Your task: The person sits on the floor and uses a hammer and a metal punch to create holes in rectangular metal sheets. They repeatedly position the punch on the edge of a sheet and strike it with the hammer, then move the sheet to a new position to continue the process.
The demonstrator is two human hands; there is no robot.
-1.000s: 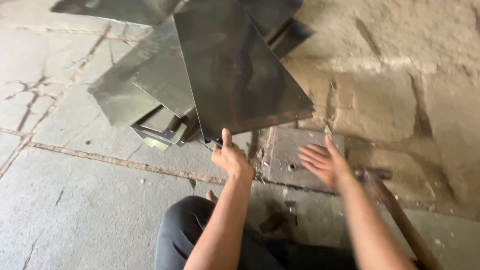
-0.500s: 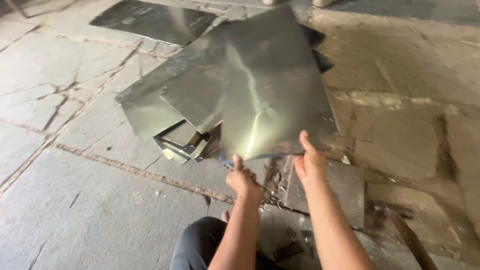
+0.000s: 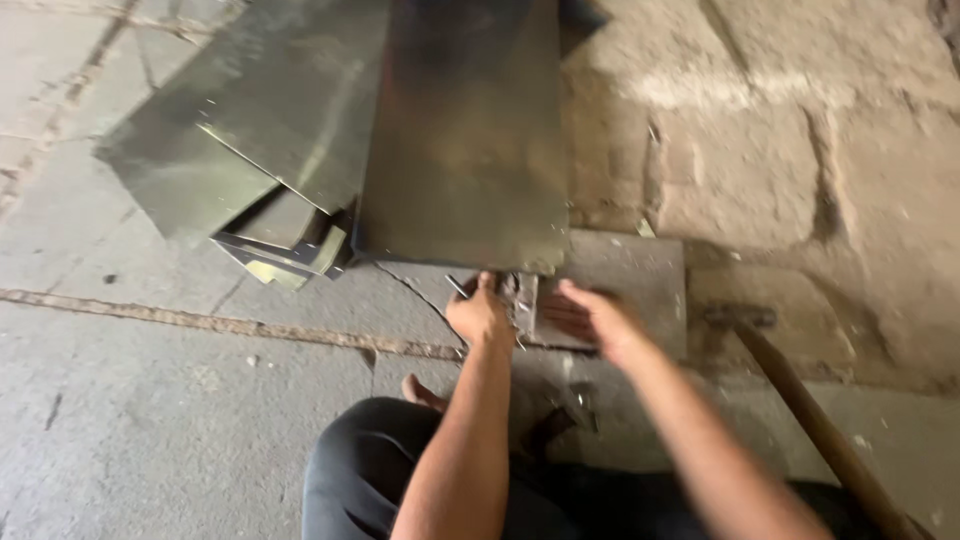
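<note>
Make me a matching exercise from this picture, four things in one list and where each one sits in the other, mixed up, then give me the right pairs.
Things:
1. top metal sheet
2. wooden handle
3. stack of metal sheets
4. left hand

Places:
A. lying on the stone floor at the far right, running toward the lower right corner
B. fanned out on the floor at the upper left
C. just below the near edge of the top sheet, left of the right hand
D. upper middle, its near edge just above both hands

Pairs: 1-D, 2-A, 3-B, 4-C
</note>
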